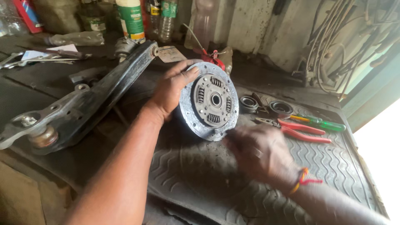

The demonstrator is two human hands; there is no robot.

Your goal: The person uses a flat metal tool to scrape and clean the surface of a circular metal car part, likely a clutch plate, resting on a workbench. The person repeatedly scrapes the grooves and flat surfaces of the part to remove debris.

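Upright, clutch disc in left hand grip; right hand just beside.

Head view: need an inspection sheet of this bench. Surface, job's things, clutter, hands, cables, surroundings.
Surface: dark ribbed rubber mat over a grimy bench.
Job's things: round clutch disc with springs around its hub, stood on edge on the mat.
Clutter: red-handled pliers, green-handled screwdriver, two ring-shaped parts, large metal arm, wrenches, bottles along the back.
Hands: left hand grips the disc's rim from behind; right hand is blurred, close to the disc's lower edge, contact unclear.
Cables: bundle of hoses or cables hanging on the wall at right.
Surroundings: worn pale wall; bright daylight at far right.
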